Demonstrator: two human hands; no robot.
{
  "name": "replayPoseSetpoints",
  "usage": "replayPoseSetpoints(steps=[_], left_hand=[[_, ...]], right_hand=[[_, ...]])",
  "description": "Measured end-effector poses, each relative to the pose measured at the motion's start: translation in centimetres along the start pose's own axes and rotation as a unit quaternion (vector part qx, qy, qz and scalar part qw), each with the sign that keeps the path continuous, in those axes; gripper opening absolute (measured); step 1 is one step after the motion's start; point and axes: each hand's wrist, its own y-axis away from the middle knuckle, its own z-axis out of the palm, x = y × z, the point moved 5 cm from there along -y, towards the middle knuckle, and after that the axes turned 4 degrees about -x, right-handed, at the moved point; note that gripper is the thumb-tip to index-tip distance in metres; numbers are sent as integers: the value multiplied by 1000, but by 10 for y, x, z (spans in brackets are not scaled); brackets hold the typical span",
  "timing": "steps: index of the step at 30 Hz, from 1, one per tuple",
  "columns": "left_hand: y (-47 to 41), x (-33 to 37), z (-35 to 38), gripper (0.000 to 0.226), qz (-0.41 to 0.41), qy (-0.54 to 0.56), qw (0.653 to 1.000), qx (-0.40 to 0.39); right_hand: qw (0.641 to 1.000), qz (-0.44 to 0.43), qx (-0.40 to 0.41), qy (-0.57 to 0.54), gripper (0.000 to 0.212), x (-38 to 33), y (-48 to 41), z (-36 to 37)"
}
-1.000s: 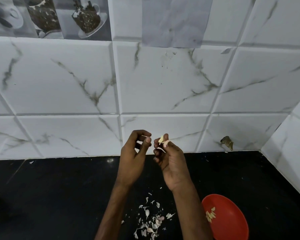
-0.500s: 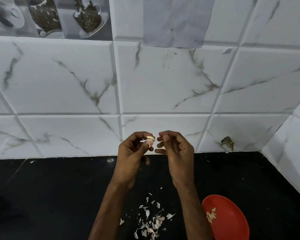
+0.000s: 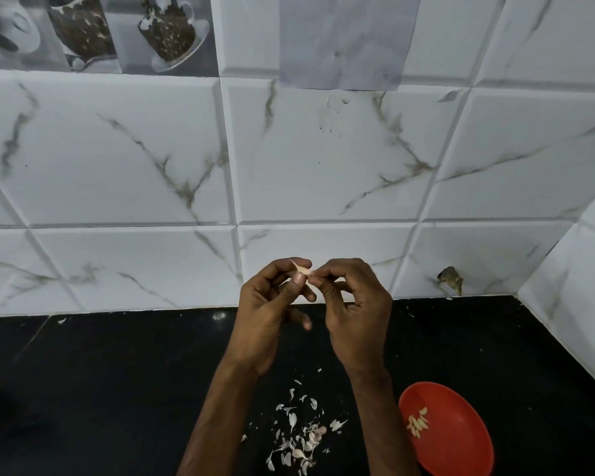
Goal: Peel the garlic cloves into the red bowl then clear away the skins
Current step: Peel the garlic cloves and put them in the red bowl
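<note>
A small pale garlic clove is held up in front of the tiled wall, between both hands. My left hand pinches it between thumb and curled fingers. My right hand pinches its right end with fingertips, the other fingers curled. Low on the black counter lies a scatter of garlic skins, with what look like unpeeled cloves among them. The red bowl sits at the lower right and holds several peeled cloves.
White marble-look tiles form the back wall, and a side wall closes the right corner. A small dark object sits at the base of the back wall. The black counter stretches to the left.
The clove was in my right hand alone a second ago. My hands have come together and both now pinch it, with a strip of skin sticking up.
</note>
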Motion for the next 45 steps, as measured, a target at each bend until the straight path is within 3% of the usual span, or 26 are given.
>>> replayPoseSetpoints(steps=[4,7,9,14,21,24,28,33,40,45], left_hand=[[0,0,3,20,13,-1,1000,17],[0,0,1,26,28,-17,999,11],[0,1,1,28,32,-24,999,-1],[2,5,2,35,33,-28,999,-6],[3,5,1,26,33,-48,998,-10],[4,6,3,24,25,-39,999,-5],[3,9,1,25,13,6,1000,23],[3,12,-3,21,6,27,999,34],[3,13,-3,14,10,47,998,31],[4,13,-1,14,3,51,998,37]], right_hand=[[997,-37,-6,71,10,-2,1,2],[995,-53,-29,77,22,-5,-1,3],[996,-52,-32,68,19,-6,-2,3],[999,-5,34,-1,3,-7,-3,-3],[987,97,87,-92,2,-4,-1,-7],[980,123,82,-130,2,-5,-2,-6],[985,133,42,-99,11,1,-5,-11],[991,91,-80,58,32,3,-10,-14],[997,7,-76,3,11,-22,-12,-5],[995,-45,-70,56,6,-23,-9,-1]])
